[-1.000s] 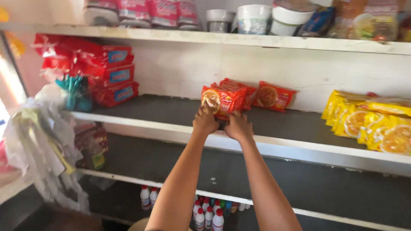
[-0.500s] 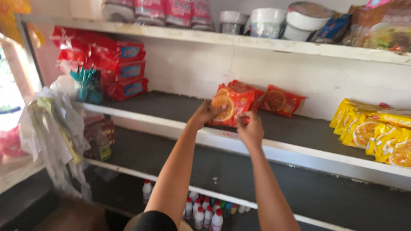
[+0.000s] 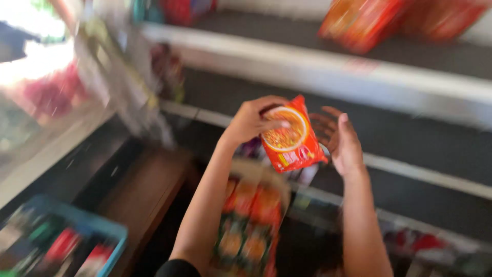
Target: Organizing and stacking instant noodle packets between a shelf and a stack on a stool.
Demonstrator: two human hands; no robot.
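My left hand [image 3: 251, 123] grips an orange-red noodle packet [image 3: 289, 137] by its upper left corner, held in the air in front of the lower shelf. My right hand [image 3: 342, 141] is just to the right of the packet, palm turned toward it and fingers apart, holding nothing. Below my forearms lies a long multipack of similar packets [image 3: 251, 220], orange and green, blurred. More orange-red packets [image 3: 361, 23] lean on the upper shelf [image 3: 307, 54], well above both hands.
A blue crate [image 3: 61, 241] with assorted goods sits at the lower left. Clear plastic bags [image 3: 118, 77] hang at the left by a bright opening. A lower grey shelf [image 3: 425, 143] runs behind my hands, and small bottles [image 3: 425, 243] stand below at right.
The camera has tipped sharply downward. My hands have dropped from the upper shelf's packets to below it, and my left hand now carries one packet. My right hand has let go.
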